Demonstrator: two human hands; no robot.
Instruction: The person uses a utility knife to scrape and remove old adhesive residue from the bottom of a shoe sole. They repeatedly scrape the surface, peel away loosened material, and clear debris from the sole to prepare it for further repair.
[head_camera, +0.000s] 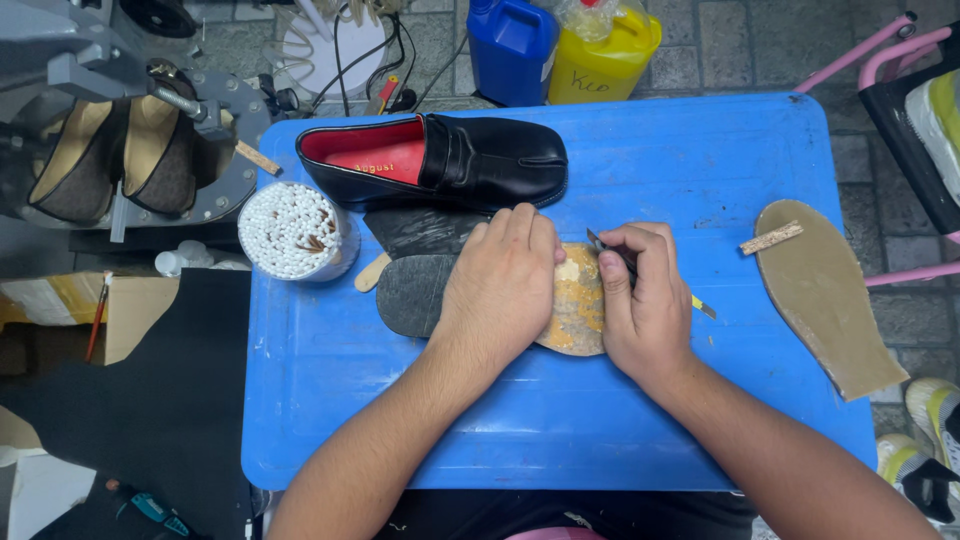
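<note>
Flat on the blue table (700, 180) lies a shoe sole (580, 305), its heel end dark grey and its front part yellowish and patchy. Down on its middle presses the left hand (500, 285), palm flat and fingers stretched toward the toe end, so its grip is released, pinning rather than clasping. Just beside it, the right hand (645, 300) has its grip clenched around a thin knife (610, 255), whose dark blade tip meets the sole's upper edge while the yellow handle end pokes out past the palm. Behind the hands sits a black loafer (480, 160) with a red lining, lying over a dark leather scrap (415, 230). A round tub of cotton swabs (295, 230) stands at the table's left edge. Well apart on the right rests a tan insole (825, 300) with a small wooden stick (770, 238) touching its top.
</note>
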